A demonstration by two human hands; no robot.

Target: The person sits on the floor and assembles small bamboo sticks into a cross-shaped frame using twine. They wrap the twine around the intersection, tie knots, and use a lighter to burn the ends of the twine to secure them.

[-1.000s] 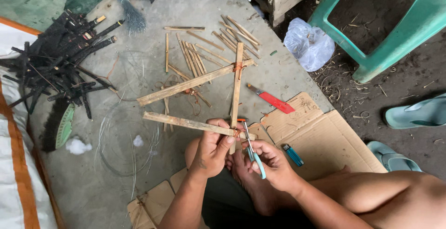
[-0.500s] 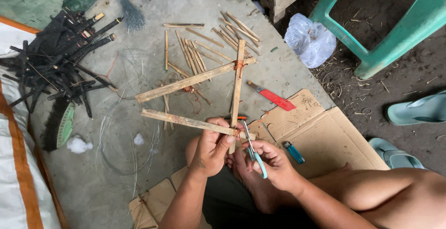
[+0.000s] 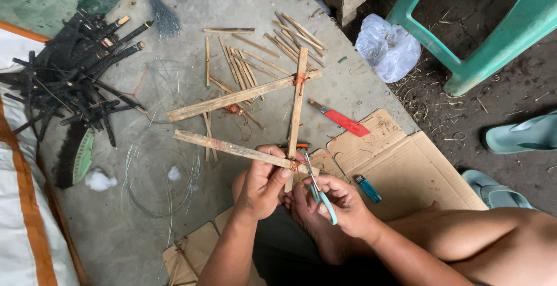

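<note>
A frame of three bamboo slats lies on the concrete floor, tied with orange thread at its corners. My left hand grips the near slat where it crosses the upright slat. My right hand holds teal-handled pliers, their tip at that near joint. Both hands work just above my bare foot.
Loose bamboo sticks lie behind the frame. A red utility knife and a blue lighter rest by flattened cardboard. Black sticks are piled at left, thin wire coils nearby. A plastic bag and green chair stand at right.
My hands stay at the near joint; the pliers shift only slightly. The frame has barely moved.
</note>
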